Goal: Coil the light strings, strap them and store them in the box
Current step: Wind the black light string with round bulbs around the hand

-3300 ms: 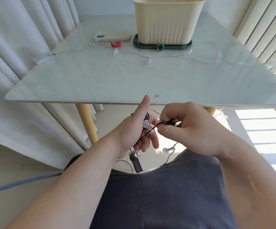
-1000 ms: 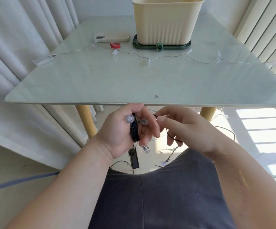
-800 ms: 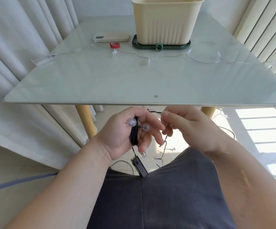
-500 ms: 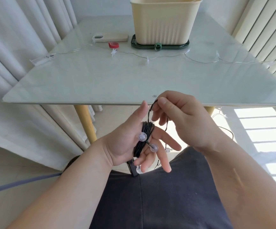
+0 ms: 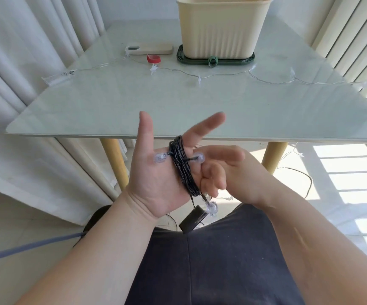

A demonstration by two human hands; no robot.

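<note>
Another turn on: left hand (image 5: 156, 179) now spread flat, black light string (image 5: 183, 170) round its fingers; right hand (image 5: 233, 172) blurred, hold unclear.

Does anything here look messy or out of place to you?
A clear star light string sprawls uncoiled across the table, running to its right edge. The black coil wound around the left hand has its battery pack dangling loose below.

L hand (image 5: 156, 179) palm-up, thumb at 12, index toward 1; R hand (image 5: 233, 172) at its 3, blurred, fingers prob. half-curled.
</note>
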